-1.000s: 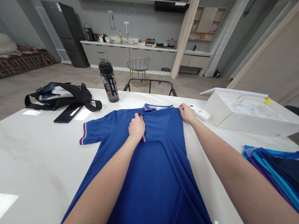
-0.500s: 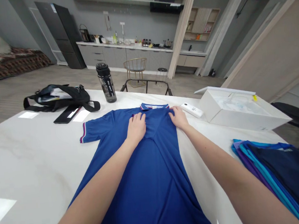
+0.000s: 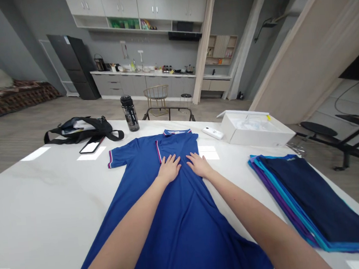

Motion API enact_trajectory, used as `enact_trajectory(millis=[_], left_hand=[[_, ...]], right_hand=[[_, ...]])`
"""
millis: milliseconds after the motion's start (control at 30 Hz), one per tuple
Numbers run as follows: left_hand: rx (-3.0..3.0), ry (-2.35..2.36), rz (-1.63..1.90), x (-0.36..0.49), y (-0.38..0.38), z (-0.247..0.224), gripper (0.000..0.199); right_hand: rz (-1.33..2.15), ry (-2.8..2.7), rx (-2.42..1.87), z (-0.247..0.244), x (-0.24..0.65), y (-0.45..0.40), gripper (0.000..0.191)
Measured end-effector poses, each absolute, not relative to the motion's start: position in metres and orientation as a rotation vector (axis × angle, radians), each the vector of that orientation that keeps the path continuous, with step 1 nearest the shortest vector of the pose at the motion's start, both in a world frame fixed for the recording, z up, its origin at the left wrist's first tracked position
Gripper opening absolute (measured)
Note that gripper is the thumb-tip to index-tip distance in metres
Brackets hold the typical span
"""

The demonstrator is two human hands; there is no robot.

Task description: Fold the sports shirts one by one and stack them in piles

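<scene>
Resting on the blue shirt [image 3: 180, 218], the fingers [image 3: 173, 161] of the left hand [image 3: 169, 169] are open and slightly spread, palm down, with nothing gripped. The right hand [image 3: 200, 165] lies just beside it near the shirt's right edge, also palm down, its fingers parted and holding nothing. The shirt is spread on the white desk [image 3: 62, 199], collar [image 3: 177, 132] at the far end, the body running toward the wearer and out of view at the bottom. One sleeve [image 3: 120, 154] reaches out to the left; on the right the cloth is folded inward, so a striped cuff [image 3: 158, 152] lies across the chest, just beyond the left hand. Wrinkles run down the body from the hands. Right of the collar sits a white device [image 3: 213, 133], and next to that an open white box [image 3: 255, 138]. Nearer on the right is a stack of folded clothes [image 3: 313, 198], navy on top, with blue and purple edges showing. Beyond the shirt, a dark-lidded bottle [image 3: 130, 117] stands upright; left of it are a phone [image 3: 92, 145] and a black bag [image 3: 99, 127]. Past the desk's far edge are a gold chair [image 3: 156, 93], a stool [image 3: 185, 96] and a dark fridge [image 3: 75, 68].
</scene>
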State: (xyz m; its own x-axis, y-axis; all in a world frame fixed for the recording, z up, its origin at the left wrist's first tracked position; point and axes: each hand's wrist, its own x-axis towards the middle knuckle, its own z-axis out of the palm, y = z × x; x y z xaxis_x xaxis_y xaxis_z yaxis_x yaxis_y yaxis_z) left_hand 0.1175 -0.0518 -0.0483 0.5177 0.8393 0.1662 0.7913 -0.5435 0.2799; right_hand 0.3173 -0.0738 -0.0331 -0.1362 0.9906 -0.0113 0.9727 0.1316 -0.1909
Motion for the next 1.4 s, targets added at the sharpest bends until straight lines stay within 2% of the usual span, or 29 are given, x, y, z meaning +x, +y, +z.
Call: enact_trajectory(millis=[233,433,533,767,967,1100,1200,1300,1400], left_hand=[[2.502,1.435,0.613,0.128,-0.101,-0.034,0.04],[1.711,1.425,0.687,0.148,-0.138,-0.035,0.043],[1.529,1.407,0.737,0.158,-0.143,-0.038,0.043],[1.122,1.341,0.854,0.178,-0.15,-0.034,0.056],[0.842,1.097,0.961,0.183,-0.163,-0.019,0.035],[0.718,1.003,1.047,0.181,-0.17,-0.012,0.045],[0.662,0.981,1.07,0.179,-0.171,-0.013,0.049],[0.628,1.001,1.08,0.176,-0.172,-0.018,0.054],[0.634,0.996,1.08,0.169,-0.177,-0.023,0.07]], right_hand=[[0.139,-2.202,-1.964,-0.012,0.301,-0.141,0.033],[0.309,-2.117,-2.008,-0.006,0.302,-0.194,0.043],[0.332,-2.107,-2.065,-0.003,0.3,-0.219,0.045],[0.291,-2.108,-2.063,0.011,0.285,-0.256,0.038],[0.309,-1.979,-1.929,0.032,0.284,-0.272,0.035],[0.474,-1.973,-2.124,0.037,0.29,-0.289,0.05],[0.555,-2.114,-2.181,0.035,0.29,-0.303,0.04],[0.427,-2.295,-2.112,0.033,0.285,-0.32,0.031],[0.289,-2.362,-2.048,0.032,0.278,-0.338,0.044]])
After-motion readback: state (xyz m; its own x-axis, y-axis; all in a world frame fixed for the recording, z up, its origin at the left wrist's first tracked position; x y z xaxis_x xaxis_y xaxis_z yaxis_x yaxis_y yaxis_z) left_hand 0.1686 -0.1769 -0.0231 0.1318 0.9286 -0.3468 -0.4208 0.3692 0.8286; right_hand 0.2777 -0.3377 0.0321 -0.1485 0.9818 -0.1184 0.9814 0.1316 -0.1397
